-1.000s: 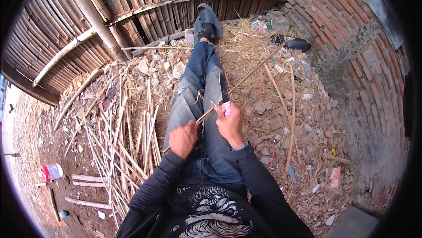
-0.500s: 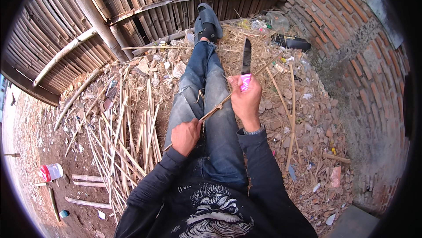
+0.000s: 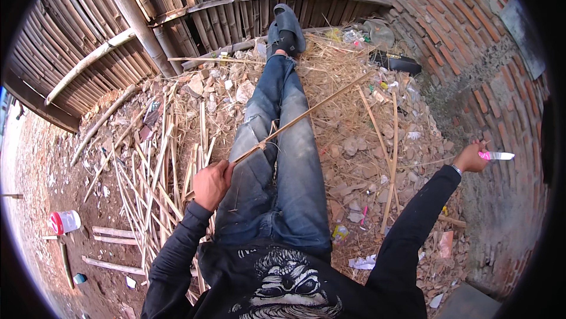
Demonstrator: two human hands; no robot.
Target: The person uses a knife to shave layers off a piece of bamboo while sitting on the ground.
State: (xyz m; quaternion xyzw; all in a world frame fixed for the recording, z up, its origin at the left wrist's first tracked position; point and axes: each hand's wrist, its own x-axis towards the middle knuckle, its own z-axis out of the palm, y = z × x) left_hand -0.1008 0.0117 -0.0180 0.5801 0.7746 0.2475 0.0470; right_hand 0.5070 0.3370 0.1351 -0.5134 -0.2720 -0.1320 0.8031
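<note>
A thin bamboo strip (image 3: pixel 306 111) slants across my outstretched legs, with a notch or node and a loose fibre near its middle. My left hand (image 3: pixel 212 185) is closed round its lower end, beside my left thigh. Far out to the right, close to the brick wall, my right hand (image 3: pixel 471 157) grips a knife (image 3: pixel 499 156) by its pink patterned handle. The blade points right, away from the strip. Nothing touches the strip's far end, which reaches over the straw-covered ground.
Several cut bamboo strips (image 3: pixel 154 201) lie piled on my left. A white tub with a red lid (image 3: pixel 65 222) stands farther left. Rubble and straw cover the ground. A bamboo fence (image 3: pixel 236 15) closes the far side, a brick wall (image 3: pixel 501 107) the right.
My right hand, holding the knife, has swung away from the strip, far right toward the wall. My left hand has drawn back left with the strip, showing more of its length.
</note>
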